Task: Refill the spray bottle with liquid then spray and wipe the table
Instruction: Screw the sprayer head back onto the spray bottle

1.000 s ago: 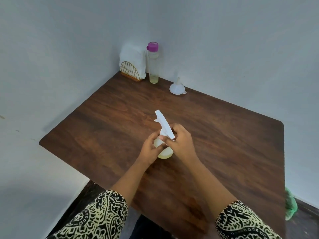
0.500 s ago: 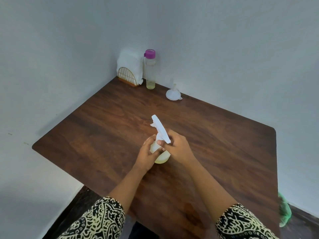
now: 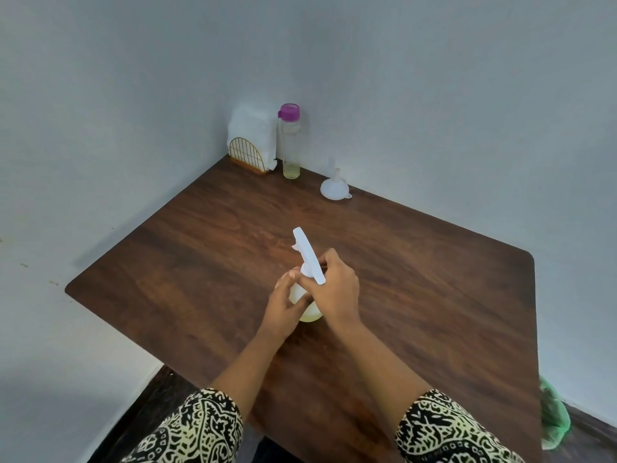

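Spray bottle (image 3: 310, 314) mid-table (image 3: 434, 295), clamped by left hand (image 3: 283, 307) round the body and right hand (image 3: 335, 290) at the neck under the trigger head (image 3: 309, 255), with purple-capped bottle (image 3: 290, 145), white funnel (image 3: 335, 188) and napkin holder (image 3: 248, 155) far-left.

Both hands, left hand (image 3: 283, 304) and right hand (image 3: 335, 289), hold the spray bottle (image 3: 309, 262) upright on the table (image 3: 200, 255).

The right hand (image 3: 335, 289) is curling tighter round the neck of the spray bottle (image 3: 312, 315), its fingers tucking in under the white spray head (image 3: 309, 255). The head is turning slightly within this grip: its rear tip, earlier beside the knuckles, is now lying over them.
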Available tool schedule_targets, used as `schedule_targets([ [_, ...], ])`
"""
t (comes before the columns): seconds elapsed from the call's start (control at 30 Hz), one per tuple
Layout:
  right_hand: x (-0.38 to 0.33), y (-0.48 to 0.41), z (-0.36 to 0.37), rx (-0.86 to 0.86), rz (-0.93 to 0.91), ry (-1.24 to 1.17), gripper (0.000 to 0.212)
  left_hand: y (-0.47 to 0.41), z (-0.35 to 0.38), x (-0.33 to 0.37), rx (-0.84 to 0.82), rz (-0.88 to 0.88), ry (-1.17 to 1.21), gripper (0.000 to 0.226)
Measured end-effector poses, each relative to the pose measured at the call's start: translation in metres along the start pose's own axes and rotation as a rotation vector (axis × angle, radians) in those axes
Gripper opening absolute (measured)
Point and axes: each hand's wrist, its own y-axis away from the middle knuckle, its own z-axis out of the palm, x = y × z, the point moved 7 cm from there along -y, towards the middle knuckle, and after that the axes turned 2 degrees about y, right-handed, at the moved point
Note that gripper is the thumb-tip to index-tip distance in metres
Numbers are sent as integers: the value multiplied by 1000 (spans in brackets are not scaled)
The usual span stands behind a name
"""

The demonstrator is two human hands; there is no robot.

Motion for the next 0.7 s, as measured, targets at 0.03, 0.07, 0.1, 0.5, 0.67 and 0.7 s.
schedule_targets([
  [0.03, -1, 1, 0, 13, -12, 22, 41, 0, 0, 1, 7, 9, -11, 37],
  [0.07, -3, 1, 0, 28, -20, 44, 42, 1, 1, 4, 18, 16, -18, 36],
  [0.1, -5, 0, -1, 39, -26, 61, 44, 2, 2, 6, 29, 20, -14, 36],
  [0.5, 1, -15, 0, -387, -276, -66, 24, 0, 1, 4, -15, -35, -54, 59],
  [0.67, 7, -5, -1, -96, -179, -45, 16, 4, 1, 16, 99, 106, -74, 36],
  [0.7, 7, -1, -1, -51, -150, -77, 17, 5, 2, 16, 117, 115, -54, 36],
])
